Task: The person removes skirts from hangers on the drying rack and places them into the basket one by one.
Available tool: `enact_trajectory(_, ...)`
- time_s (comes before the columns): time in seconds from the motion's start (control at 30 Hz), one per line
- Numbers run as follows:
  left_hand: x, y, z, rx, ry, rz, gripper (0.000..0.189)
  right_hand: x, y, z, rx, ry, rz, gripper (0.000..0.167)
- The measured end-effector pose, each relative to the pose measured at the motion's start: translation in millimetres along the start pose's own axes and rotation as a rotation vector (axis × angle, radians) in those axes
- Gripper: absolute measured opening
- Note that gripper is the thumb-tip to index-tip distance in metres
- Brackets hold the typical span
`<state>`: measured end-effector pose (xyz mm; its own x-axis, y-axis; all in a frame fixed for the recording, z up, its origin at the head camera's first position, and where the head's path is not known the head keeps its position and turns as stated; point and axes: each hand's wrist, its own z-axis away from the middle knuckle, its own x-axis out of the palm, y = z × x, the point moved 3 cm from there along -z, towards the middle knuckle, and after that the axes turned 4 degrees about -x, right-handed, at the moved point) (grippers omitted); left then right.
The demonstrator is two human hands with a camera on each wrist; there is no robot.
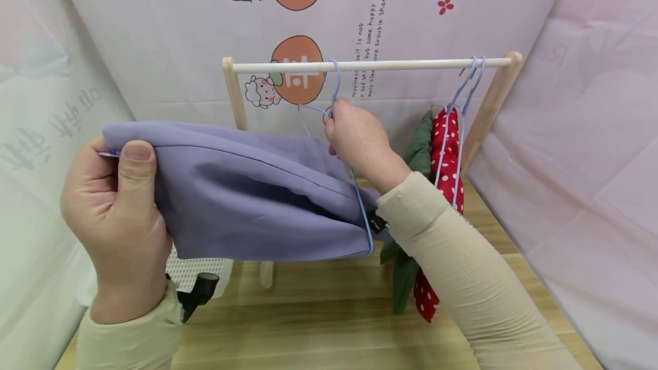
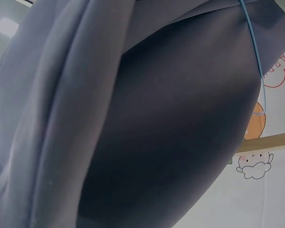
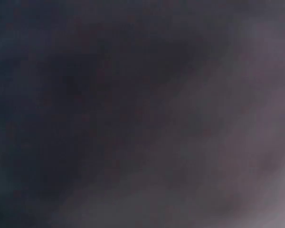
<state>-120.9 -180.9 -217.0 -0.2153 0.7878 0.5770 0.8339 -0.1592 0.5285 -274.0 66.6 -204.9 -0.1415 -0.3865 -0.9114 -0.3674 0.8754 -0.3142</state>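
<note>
A lavender piece of cloth (image 1: 257, 210), perhaps a garment, stretches across the middle of the head view. My left hand (image 1: 118, 216) pinches its left end between thumb and fingers. Its other end passes through a light blue hanger (image 1: 336, 76), whose hook sits over the white rail (image 1: 406, 65). Just below that hook, my right hand (image 1: 362, 139) grips the hanger. In the left wrist view the cloth (image 2: 166, 109) fills most of the picture, with the hanger's thin side (image 2: 252, 38) at the right. The right wrist view is dark and blurred.
Green cloth (image 1: 420, 141) and red polka-dot cloth (image 1: 443, 136) hang at the rail's right end, beside two more blue hanger hooks. Wooden posts (image 1: 235, 93) carry the rail. A white perforated basket (image 1: 197, 270) stands on the wooden table (image 1: 308, 324), behind my left wrist.
</note>
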Motion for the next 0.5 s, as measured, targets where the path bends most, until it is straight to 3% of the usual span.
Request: enact_trajectory(0.5, -3.8, 4.6, -8.4, 0.021, 0.003, 0.022, 0.034, 1.0, 2.5, -0.2, -0.008, 0.010, -0.008, 0.019)
